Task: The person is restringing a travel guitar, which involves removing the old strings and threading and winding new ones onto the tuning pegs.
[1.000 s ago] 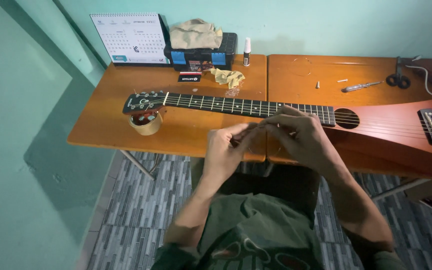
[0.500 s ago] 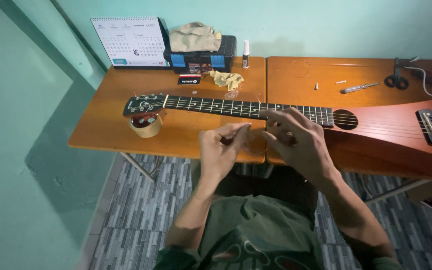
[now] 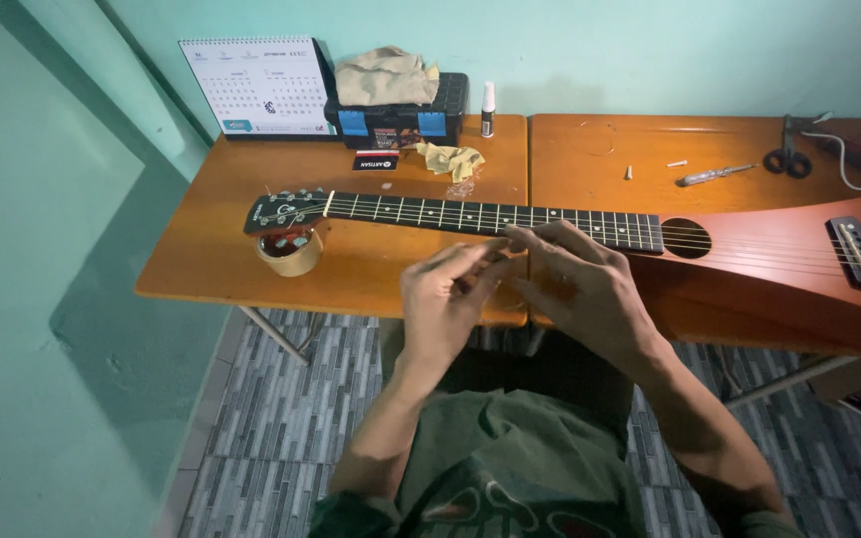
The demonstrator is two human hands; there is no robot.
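Over the front edge of the tabletop (image 3: 251,289), where the two wooden desks meet, both hands come together just below the guitar neck (image 3: 490,215). Left hand (image 3: 442,299): fingers curled partway, thumb and fingertips pinched toward the right hand; looks like it grips something thin, too small to tell what. Right hand (image 3: 580,284): fingers loosely bent and spread, index and thumb tips meeting the left hand's fingertips; cannot tell if it holds anything. Right-hand fingertips sit at the lower edge of the fretboard, touching or just short of it, unclear.

Guitar (image 3: 779,274) lies flat across both desks, strings up, reddish body at the right front corner and hanging past the front edge, headstock (image 3: 284,210) toward the left. Headstock rests on a roll of tape (image 3: 291,254) near the left front part of the tabletop.

Back edge: desk calendar (image 3: 256,88) standing at the left rear corner, black toolbox (image 3: 401,118) with blue latches beside it, a tan cloth (image 3: 386,78) on top of the box, small white bottle (image 3: 488,110) just right of the box. Crumpled yellow rag (image 3: 453,159) in front of the toolbox. Right desk rear: screwdriver (image 3: 715,175), scissors (image 3: 787,149), white cable (image 3: 854,169) near the right rear corner.
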